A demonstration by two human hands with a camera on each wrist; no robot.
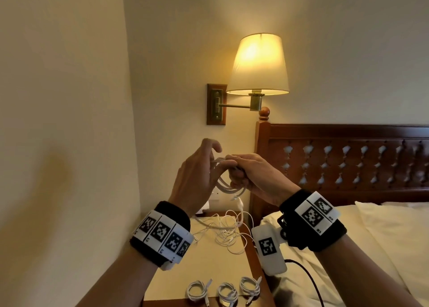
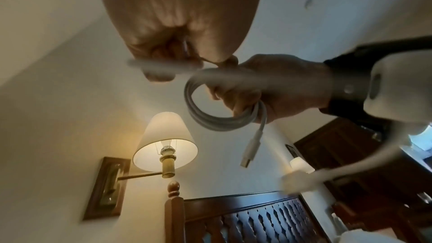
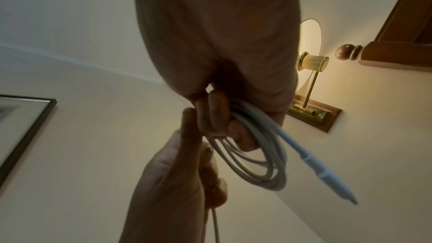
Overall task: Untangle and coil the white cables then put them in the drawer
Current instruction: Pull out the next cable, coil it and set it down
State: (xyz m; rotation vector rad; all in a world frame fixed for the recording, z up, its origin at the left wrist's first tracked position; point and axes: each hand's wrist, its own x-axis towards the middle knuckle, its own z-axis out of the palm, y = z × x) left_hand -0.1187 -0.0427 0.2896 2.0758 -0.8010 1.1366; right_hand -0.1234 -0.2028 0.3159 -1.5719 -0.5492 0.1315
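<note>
Three coiled cables [image 1: 223, 291] lay at the nightstand [image 1: 199, 267] front, loose ones [image 1: 226, 227] behind. The right hand [image 1: 255, 174] gripped the half-wound coil [image 2: 217, 110] in the air; the left hand [image 1: 197, 176] pinched its free strand. Light and springy, the coil would probably open unless held across all loops.

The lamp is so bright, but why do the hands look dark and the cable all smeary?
Head view: the lamp glows yellow and lights the wall; left hand and right hand stay sharp. Left wrist view: the cable end at the left hand is a blurred streak. Right wrist view: the right hand blocks the lamp, so it looks dark, and the plug is blurred.
</note>
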